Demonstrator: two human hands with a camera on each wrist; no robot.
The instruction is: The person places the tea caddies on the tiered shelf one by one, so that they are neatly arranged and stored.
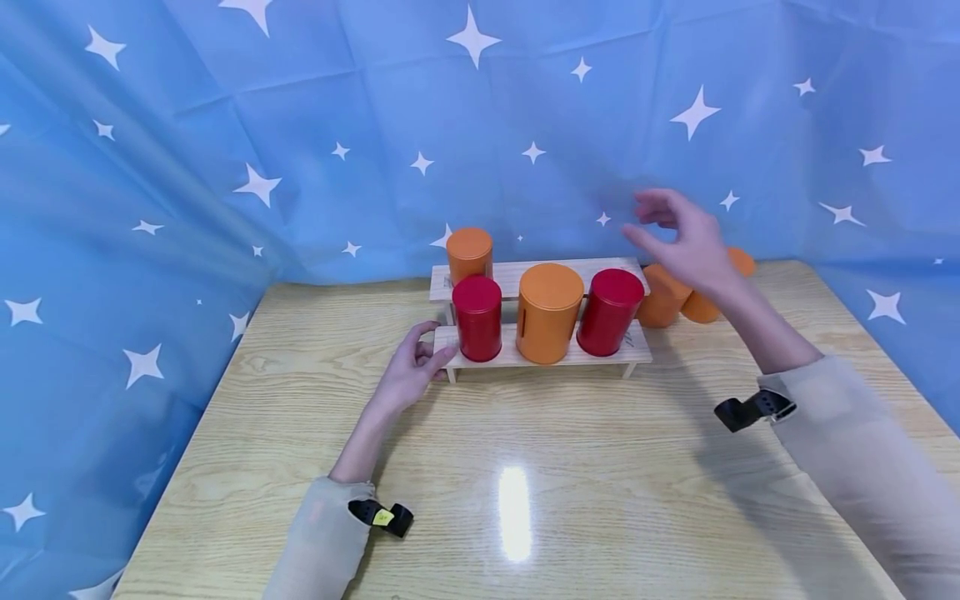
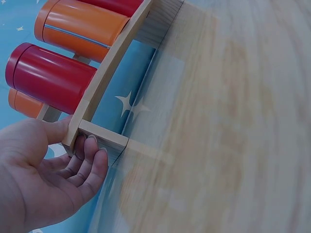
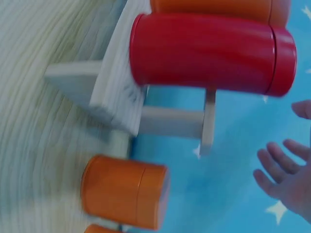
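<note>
My left hand [image 1: 412, 367] grips the left end of a two-step wooden shelf [image 1: 510, 354]. In the left wrist view its thumb lies on the upper side of the board and the fingers curl beneath. Along the front step stand a red canister [image 1: 477, 321], a larger orange canister [image 1: 550, 317] and a second red canister [image 1: 613, 315]. A smaller orange canister [image 1: 471, 254] is at the left of the rear step. My right hand [image 1: 678, 237] hovers above the shelf's right end, holding nothing, fingers loosely bent and thumb apart.
Orange canisters [image 1: 662, 298] stand on the table [image 1: 360, 333] just right of the shelf, partly hidden behind my right forearm. A blue cloth with white stars [image 1: 390, 108] hangs behind and at both sides. Glare shows on the tabletop in front.
</note>
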